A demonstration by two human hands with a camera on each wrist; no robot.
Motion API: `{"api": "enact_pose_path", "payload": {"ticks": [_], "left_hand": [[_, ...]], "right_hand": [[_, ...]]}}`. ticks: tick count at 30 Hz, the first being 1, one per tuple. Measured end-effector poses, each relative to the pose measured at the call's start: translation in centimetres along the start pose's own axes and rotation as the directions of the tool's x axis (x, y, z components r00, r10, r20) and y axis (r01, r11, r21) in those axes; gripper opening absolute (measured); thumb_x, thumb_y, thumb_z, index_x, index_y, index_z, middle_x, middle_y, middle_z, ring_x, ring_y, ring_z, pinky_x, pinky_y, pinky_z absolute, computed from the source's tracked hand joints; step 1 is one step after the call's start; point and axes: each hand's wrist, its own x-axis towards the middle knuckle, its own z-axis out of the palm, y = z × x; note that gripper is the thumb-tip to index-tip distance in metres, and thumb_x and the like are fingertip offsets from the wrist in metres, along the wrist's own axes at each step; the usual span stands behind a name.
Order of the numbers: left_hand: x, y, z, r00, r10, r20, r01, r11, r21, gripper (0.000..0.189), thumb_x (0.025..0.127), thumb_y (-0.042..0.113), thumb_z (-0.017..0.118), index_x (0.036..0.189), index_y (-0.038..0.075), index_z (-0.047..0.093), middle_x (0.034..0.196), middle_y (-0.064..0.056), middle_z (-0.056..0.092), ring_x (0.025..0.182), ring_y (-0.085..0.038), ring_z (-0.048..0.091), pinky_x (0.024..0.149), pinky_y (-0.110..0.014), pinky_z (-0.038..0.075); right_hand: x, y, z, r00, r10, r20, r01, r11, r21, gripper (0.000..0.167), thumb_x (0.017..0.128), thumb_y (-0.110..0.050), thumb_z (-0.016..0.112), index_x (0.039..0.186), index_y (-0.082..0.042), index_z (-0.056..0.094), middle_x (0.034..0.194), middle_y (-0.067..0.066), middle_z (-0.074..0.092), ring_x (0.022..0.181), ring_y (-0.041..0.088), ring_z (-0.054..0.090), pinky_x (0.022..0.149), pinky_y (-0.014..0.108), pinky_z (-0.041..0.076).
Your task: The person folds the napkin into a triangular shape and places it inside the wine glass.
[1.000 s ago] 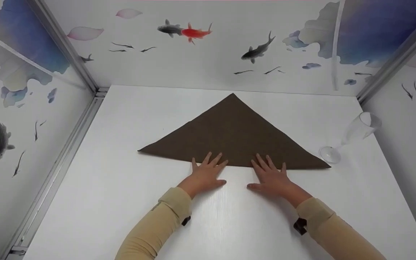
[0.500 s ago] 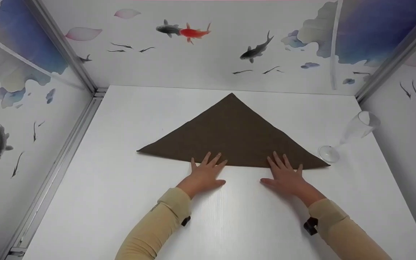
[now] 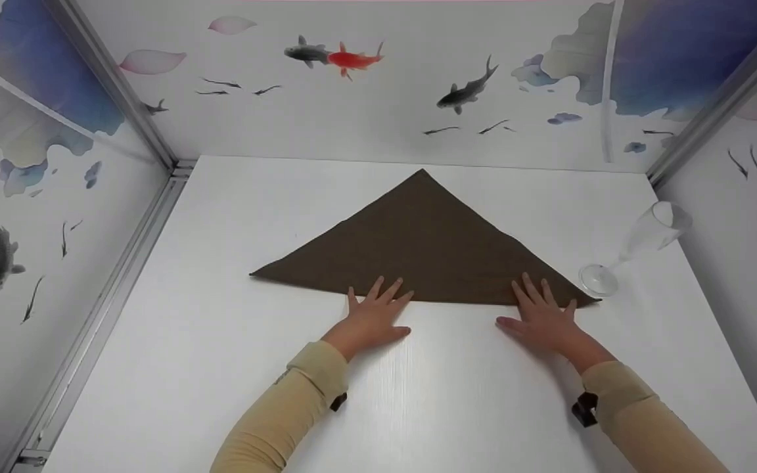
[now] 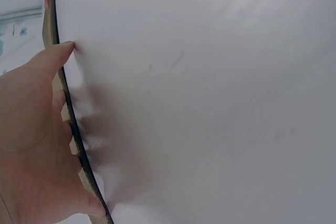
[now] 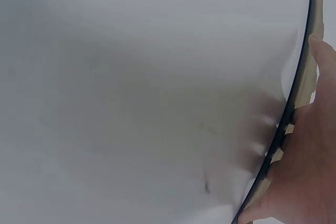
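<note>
A dark brown cloth [image 3: 418,236], folded into a triangle, lies flat on the white table with its point toward the back wall. On its near edge, left of the middle, rests my left hand [image 3: 370,320] with fingers spread and straight; the thumb lies on the table. My right hand [image 3: 546,323] presses the same edge close to the cloth's right corner, also with spread, straight fingers. Both wrist views show the hands [image 4: 31,140] [image 5: 310,156] along the cloth's edge, part of the fingers hidden.
A clear stemmed glass [image 3: 641,240] is just beyond the cloth's right corner, its foot [image 3: 598,280] close to it. White walls with painted fish enclose the table [image 3: 391,407] at the back and both sides.
My right hand has slid rightward along the cloth's near edge, from near the middle toward the right corner. The left hand and the cloth have stayed in place.
</note>
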Motion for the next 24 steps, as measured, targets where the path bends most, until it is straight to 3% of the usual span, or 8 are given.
{"api": "enact_pose_path", "payload": {"ticks": [10,24], "left_hand": [[0.2,-0.3,0.3,1.000,-0.003,0.012,0.002,1.000,0.020,0.072,0.095,0.061,0.046,0.156,0.035,0.018,0.163,0.007,0.004,0.148,-0.027,-0.001,0.104,-0.073,0.008],[-0.7,-1.7,0.0,0.999,-0.038,0.008,0.038,0.999,0.016,0.072,0.094,0.064,0.045,0.156,0.034,0.021,0.163,0.005,0.007,0.146,-0.040,0.000,0.104,-0.073,0.009]], "right_hand": [[-0.1,1.9,-0.3,1.000,0.027,0.002,-0.027,0.999,0.027,0.102,0.088,-0.076,0.040,0.155,-0.003,0.015,0.160,0.022,0.000,0.141,0.051,-0.003,0.095,0.081,-0.004],[-0.1,1.2,-1.1,0.999,0.043,0.028,-0.044,0.998,0.046,0.101,0.089,-0.074,0.041,0.154,-0.001,0.017,0.159,0.025,0.002,0.140,0.053,-0.001,0.095,0.080,-0.003]]}}
